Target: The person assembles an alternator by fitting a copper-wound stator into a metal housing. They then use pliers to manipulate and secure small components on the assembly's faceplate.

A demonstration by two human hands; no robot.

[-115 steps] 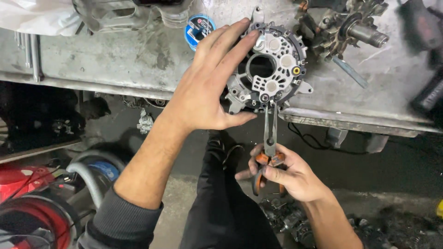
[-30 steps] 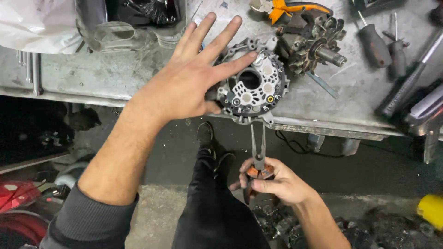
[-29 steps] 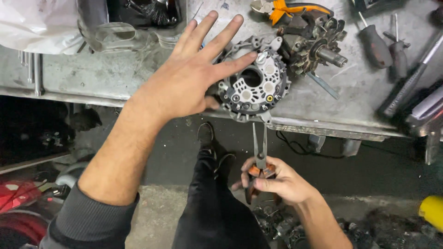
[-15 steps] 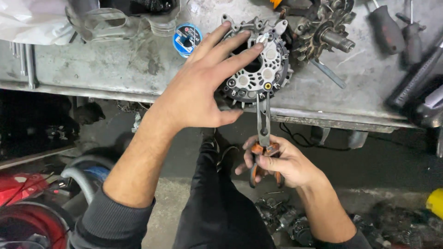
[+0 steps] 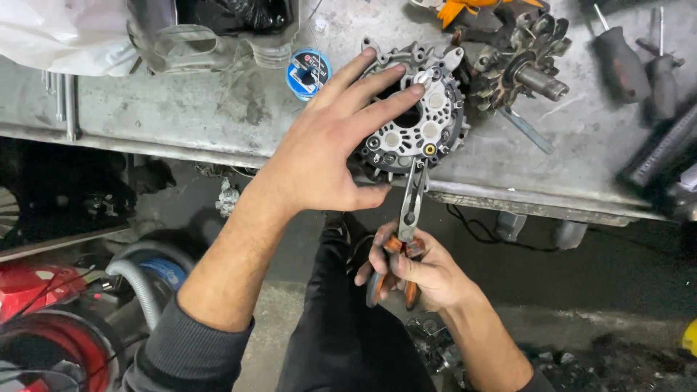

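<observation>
At the grey metal surface's (image 5: 181, 116) front edge, a round silver alternator housing (image 5: 425, 131) is pressed down by the spread fingers (image 5: 377, 80) of the left hand (image 5: 319, 156), while orange-handled long-nose pliers (image 5: 408, 225) are gripped by the right hand (image 5: 421, 272).

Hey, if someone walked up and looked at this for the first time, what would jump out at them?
First the left hand, spread flat over a round metal alternator housing at the front edge of the grimy workbench. Just below, the right hand grips orange-handled pliers, whose nose reaches the housing's lower rim. Right of it lies a finned rotor with its shaft sticking out.
</observation>
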